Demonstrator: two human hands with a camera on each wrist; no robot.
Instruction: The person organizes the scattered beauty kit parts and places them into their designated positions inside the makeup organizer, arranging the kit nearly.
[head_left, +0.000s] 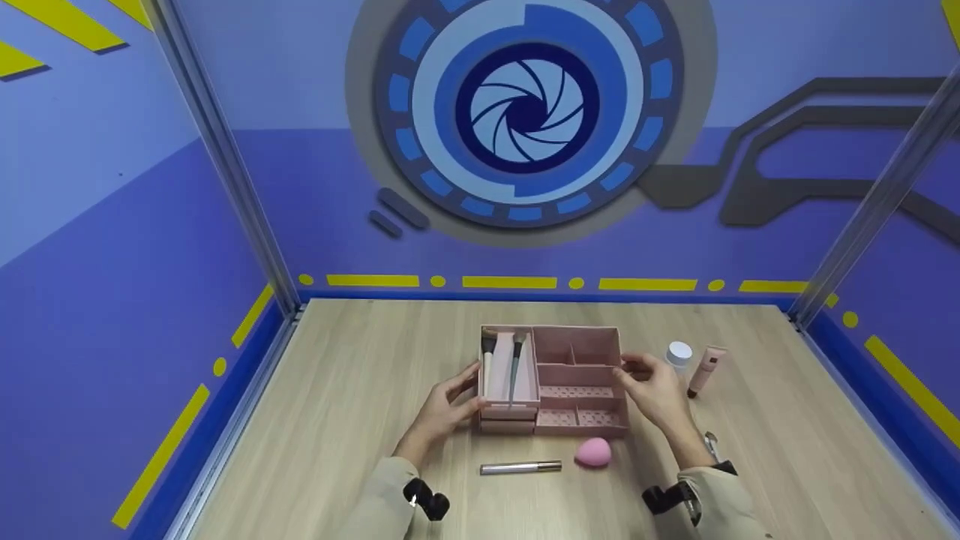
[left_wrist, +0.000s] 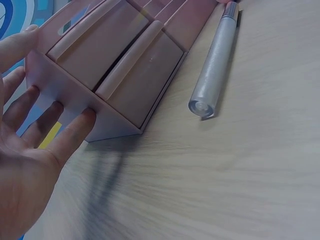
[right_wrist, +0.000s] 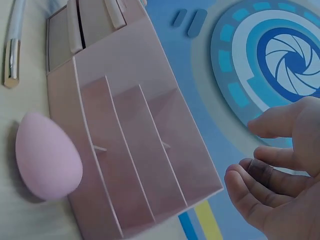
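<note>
A pink makeup organizer (head_left: 576, 375) stands on the table, with two drawers on its left and open compartments on its right. Makeup brushes (head_left: 516, 367) lie in its upper left section. My left hand (head_left: 444, 411) rests its spread fingertips against the organizer's left side, as the left wrist view also shows. Beside the right side is my right hand (head_left: 655, 391), fingers loosely bent; the right wrist view shows a small gap between them and the organizer. In front lie a slim silver cosmetic tube (head_left: 520, 468) and a pink makeup sponge (right_wrist: 47, 157).
Behind the right hand stand a white-lidded jar (head_left: 679, 354) and a pink squeeze tube (head_left: 706, 371) with a dark cap. A small metal object (head_left: 711, 442) is partly hidden by the right forearm. Blue panels (head_left: 315, 225) enclose the wooden table (head_left: 337, 360).
</note>
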